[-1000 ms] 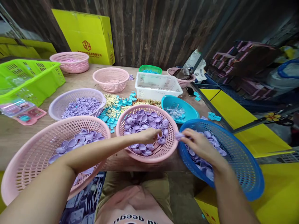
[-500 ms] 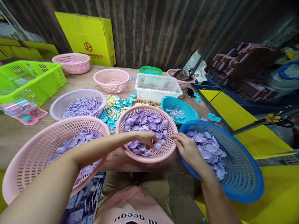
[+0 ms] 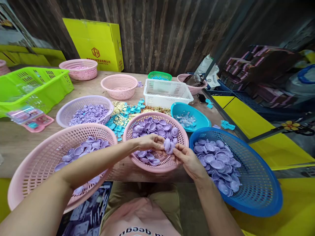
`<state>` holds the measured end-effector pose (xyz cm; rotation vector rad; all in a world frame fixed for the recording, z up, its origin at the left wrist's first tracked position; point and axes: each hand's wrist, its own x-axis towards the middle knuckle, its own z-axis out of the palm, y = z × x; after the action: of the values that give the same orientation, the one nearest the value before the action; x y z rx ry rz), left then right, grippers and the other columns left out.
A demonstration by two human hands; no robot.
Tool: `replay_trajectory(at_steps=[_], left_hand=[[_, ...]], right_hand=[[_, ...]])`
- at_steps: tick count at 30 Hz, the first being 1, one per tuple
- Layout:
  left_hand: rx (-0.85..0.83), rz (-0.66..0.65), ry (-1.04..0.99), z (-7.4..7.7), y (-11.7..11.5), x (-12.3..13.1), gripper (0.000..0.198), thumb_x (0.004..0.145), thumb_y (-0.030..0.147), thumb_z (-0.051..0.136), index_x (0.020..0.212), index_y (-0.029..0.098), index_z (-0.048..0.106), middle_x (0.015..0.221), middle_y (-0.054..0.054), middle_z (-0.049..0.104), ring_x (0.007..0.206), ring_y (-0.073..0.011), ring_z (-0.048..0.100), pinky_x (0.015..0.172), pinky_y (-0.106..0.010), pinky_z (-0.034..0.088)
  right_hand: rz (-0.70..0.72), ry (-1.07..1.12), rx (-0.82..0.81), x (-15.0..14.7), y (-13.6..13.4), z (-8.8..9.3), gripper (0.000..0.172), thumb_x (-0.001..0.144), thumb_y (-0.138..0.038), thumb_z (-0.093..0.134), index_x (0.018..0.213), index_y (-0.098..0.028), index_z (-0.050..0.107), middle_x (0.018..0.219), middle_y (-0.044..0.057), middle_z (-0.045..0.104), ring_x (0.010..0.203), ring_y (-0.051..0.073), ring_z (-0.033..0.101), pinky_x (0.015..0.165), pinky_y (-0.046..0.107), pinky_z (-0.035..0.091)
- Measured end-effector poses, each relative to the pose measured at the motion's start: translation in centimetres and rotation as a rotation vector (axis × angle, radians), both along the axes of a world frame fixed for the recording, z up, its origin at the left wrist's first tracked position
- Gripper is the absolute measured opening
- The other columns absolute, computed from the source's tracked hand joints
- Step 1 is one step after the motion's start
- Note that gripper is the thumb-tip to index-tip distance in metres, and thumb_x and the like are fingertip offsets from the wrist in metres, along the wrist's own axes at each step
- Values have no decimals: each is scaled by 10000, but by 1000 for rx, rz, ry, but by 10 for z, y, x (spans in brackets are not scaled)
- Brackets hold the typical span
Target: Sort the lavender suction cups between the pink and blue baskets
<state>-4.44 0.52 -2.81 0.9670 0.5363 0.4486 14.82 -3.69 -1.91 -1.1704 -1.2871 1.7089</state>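
Observation:
My left hand point(image 3: 147, 143) and my right hand point(image 3: 186, 159) meet over the middle pink basket point(image 3: 182, 139), fingers pinched on small round purple plastic pieces point(image 3: 168, 146) held between them. The basket under them holds many more purple round pieces point(image 3: 157, 128). A large pink basket point(image 3: 34, 164) at my left holds similar purple pieces. A blue basket point(image 3: 258, 183) at my right holds several purple pieces too.
On the wooden table point(image 3: 14, 144) stand a lilac basket point(image 3: 62, 113) of small purple parts, a teal bowl point(image 3: 200, 119) of clear bits, a white crate point(image 3: 167, 93), two pink baskets, a green crate point(image 3: 36, 85). Loose teal and yellow parts point(image 3: 120, 116) lie in the middle. A yellow box point(image 3: 94, 42) leans behind.
My right hand left the blue basket and came left to the middle basket. My left hand picked up a purple piece from the middle basket. Both hands now hold the pieces together.

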Motion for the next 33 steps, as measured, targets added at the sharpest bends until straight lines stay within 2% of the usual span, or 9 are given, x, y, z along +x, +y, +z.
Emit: replay_trajectory(at_steps=[5, 8, 13, 16, 18, 22, 26, 30, 33], left_hand=[[-92, 102, -21, 3, 0, 16, 300, 600, 226, 782, 788, 81, 599, 770, -51, 658, 728, -132, 653, 715, -205, 502], [-12, 135, 45, 6, 6, 37, 183, 699, 193, 698, 768, 88, 565, 735, -43, 646, 681, -119, 647, 681, -211, 502], [640, -1, 394, 24, 15, 100, 147, 808, 196, 554, 900, 82, 559, 785, -57, 640, 691, -138, 620, 667, -260, 486], [1077, 52, 547, 36, 18, 123, 391, 774, 125, 563, 1155, 81, 487, 1043, -110, 613, 856, -159, 596, 760, -259, 454], [1197, 17, 623, 38, 21, 117, 446, 762, 84, 546, 1202, 83, 471, 1057, -110, 614, 854, -150, 590, 750, -235, 439], [1199, -241, 870, 26, 23, 68, 265, 748, 86, 537, 989, 119, 640, 808, -59, 669, 680, -137, 583, 604, -212, 407], [1251, -457, 1080, 2, 10, 24, 267, 712, 89, 567, 937, 185, 675, 796, -60, 683, 678, -173, 594, 522, -229, 361], [1413, -602, 1195, -18, -7, 14, 268, 770, 38, 480, 911, 165, 669, 846, -102, 686, 724, -194, 625, 521, -235, 382], [1479, -642, 1239, -27, -11, 18, 240, 805, 47, 443, 879, 108, 663, 822, -135, 682, 743, -212, 638, 557, -253, 425]], right_hand=[[-141, -10, 57, 14, -3, 4, 419, 607, -529, 672, 757, -179, 499, 523, -41, 529, 438, 77, 435, 412, 192, 320], [-324, -242, 230, 39, -3, 11, 412, 653, -570, 598, 745, -181, 498, 517, -29, 525, 432, 92, 432, 436, 221, 340], [-760, -988, 611, 93, -3, 31, 388, 773, -540, 422, 781, -172, 547, 680, 69, 573, 653, 205, 532, 625, 342, 410], [-882, -1322, 729, 117, -3, 37, 410, 801, -499, 383, 880, -145, 574, 903, 162, 558, 920, 303, 505, 755, 414, 394], [-887, -1375, 749, 124, -3, 34, 427, 803, -484, 394, 961, -129, 570, 953, 177, 539, 968, 317, 483, 783, 426, 389], [-600, -1253, 841, 105, 2, 14, 313, 826, -411, 405, 873, -163, 589, 871, 114, 568, 830, 243, 529, 752, 368, 412], [-99, -1257, 879, 44, 14, -4, 245, 850, -251, 397, 872, -157, 623, 919, 103, 617, 890, 224, 542, 777, 335, 403], [452, -1525, 718, -11, 32, -13, 291, 836, -148, 396, 958, -162, 660, 957, 115, 658, 990, 267, 547, 830, 388, 381], [679, -1633, 601, -31, 44, -17, 328, 835, -109, 375, 991, -123, 663, 1001, 153, 659, 1030, 285, 552, 857, 407, 382]])
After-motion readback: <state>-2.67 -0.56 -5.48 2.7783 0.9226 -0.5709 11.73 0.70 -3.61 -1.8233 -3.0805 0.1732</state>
